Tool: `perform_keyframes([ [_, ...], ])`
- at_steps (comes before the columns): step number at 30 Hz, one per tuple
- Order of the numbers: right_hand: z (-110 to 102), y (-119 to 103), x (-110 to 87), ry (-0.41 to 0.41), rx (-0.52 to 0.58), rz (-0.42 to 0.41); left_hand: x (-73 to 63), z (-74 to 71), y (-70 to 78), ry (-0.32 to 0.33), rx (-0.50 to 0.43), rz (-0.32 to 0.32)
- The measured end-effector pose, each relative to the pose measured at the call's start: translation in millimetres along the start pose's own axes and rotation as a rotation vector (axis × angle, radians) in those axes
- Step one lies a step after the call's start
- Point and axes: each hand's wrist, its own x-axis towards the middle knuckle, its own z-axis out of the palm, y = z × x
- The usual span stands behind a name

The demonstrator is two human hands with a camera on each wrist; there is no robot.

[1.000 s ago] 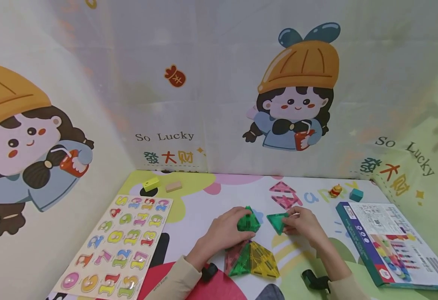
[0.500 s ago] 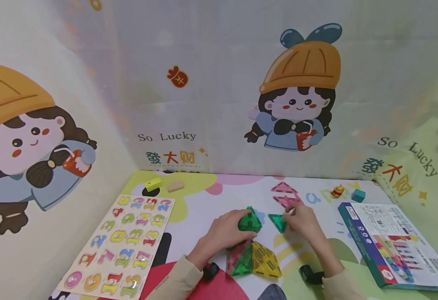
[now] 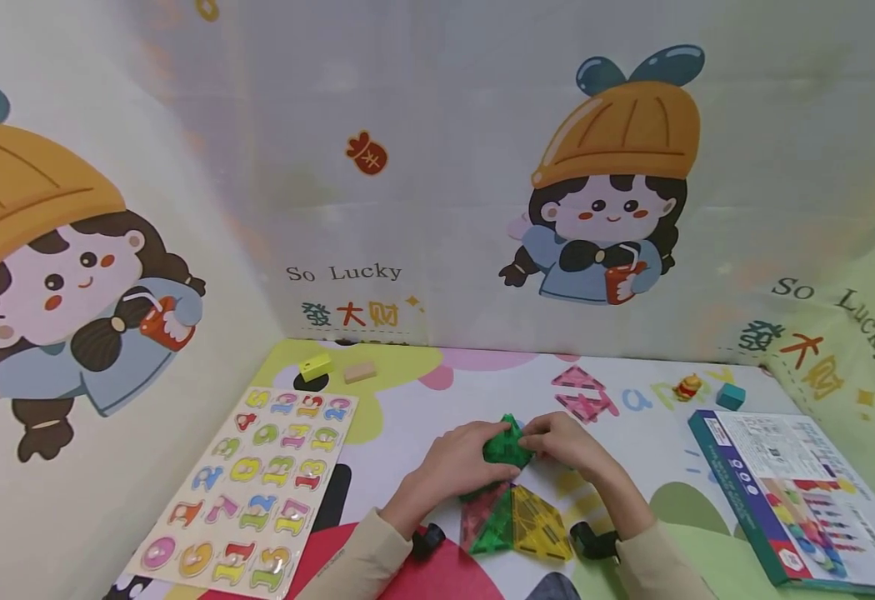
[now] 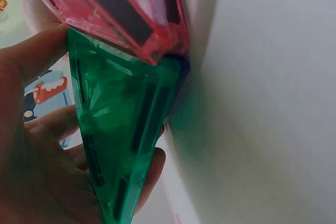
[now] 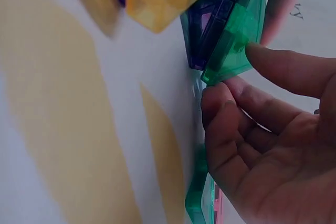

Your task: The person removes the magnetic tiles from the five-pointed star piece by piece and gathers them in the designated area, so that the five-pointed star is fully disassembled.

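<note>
In the head view a green magnetic-tile shape (image 3: 508, 446) comes to a point at its top. My left hand (image 3: 458, 458) grips it from the left, fingers behind, thumb in front. The left wrist view has its green triangular face (image 4: 115, 114), with pink tiles (image 4: 121, 14) close above. On the right side my right hand (image 3: 572, 446) pinches a green triangular magnetic tile (image 5: 241, 40) between thumb and fingertips, right against a dark blue tile (image 5: 215, 19). Joined red, green and yellow tiles (image 3: 538, 525) stand just in front of the left hand.
Another green tile (image 5: 197, 192) lies beneath the right hand. Behind are pink triangular tiles (image 3: 580, 392), a small bear figure (image 3: 687, 387) and a teal block (image 3: 731, 397). A number puzzle board (image 3: 257, 483) lies left, a flat box (image 3: 797, 500) right. Yellow (image 3: 316, 367) and wooden (image 3: 360, 372) blocks sit back left.
My right hand has moved left from the green tile lying on the table to the right side of the green shape. The left hand keeps its grip there.
</note>
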Motion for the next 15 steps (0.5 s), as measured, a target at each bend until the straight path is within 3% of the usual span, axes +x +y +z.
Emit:
perform_keyframes([
  [15,-1.9,4.0,1.1,-0.022,0.086,0.011,0.4,-0.6,1.6,0.007,0.02,0.03],
])
